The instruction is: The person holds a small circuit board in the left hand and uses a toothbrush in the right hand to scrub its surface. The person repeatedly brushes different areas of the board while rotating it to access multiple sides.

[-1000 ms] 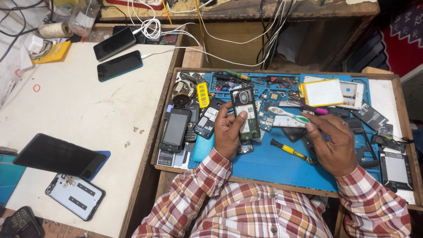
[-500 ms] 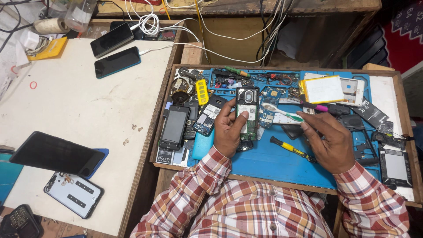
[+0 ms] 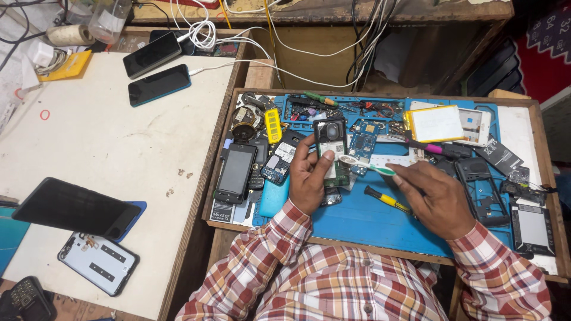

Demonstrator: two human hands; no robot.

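My left hand [image 3: 309,178] gripped an opened phone [image 3: 331,148], thumb pressed on its board, above the blue mat [image 3: 369,220]. My right hand [image 3: 437,199] pinched a toothbrush [image 3: 366,164], bristles at the board; cleaning looked underway, the phone not yet reassembled. The wooden tray [image 3: 538,119] held phones, boards, a battery [image 3: 435,123] and a screwdriver [image 3: 386,199].

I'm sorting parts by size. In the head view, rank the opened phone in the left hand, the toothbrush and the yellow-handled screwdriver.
Largest to smallest as they look:
1. opened phone
2. toothbrush and screwdriver: look alike, both partly hidden by the right hand, so unranked.
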